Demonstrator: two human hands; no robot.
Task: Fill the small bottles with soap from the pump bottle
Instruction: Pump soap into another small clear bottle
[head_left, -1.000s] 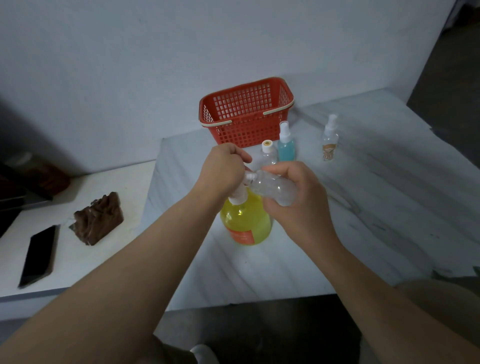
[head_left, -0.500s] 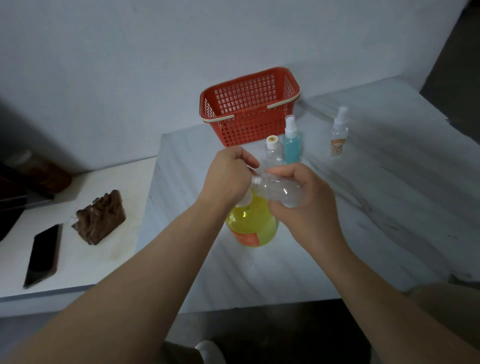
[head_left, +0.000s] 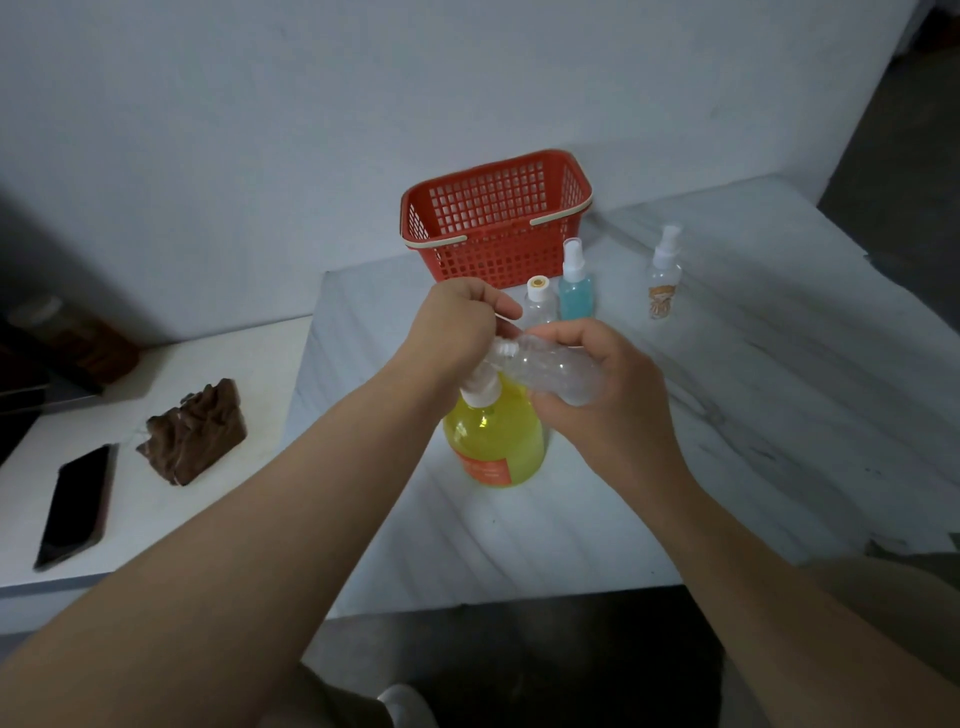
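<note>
While the left hand (head_left: 457, 325) sits closed over the pump head of the yellow soap bottle (head_left: 496, 441), the right hand (head_left: 597, 395) wraps its fingers around a clear small bottle (head_left: 558, 374), holding it tipped on its side with the open neck pointing left, right against the pump's spout. That pump bottle stands upright on the white marbled table (head_left: 727, 415), near its front edge. Farther back, just in front of the red basket (head_left: 496, 218), stand two more small bottles side by side: a clear one with an orange-ringed cap (head_left: 538, 301) and a blue spray bottle (head_left: 575, 288). Well off to the right stands a clear spray bottle with a cartoon label (head_left: 664, 275). On the lower white surface to the left lie a dark phone (head_left: 78, 504) and a brown carved lump (head_left: 195, 431)
</note>
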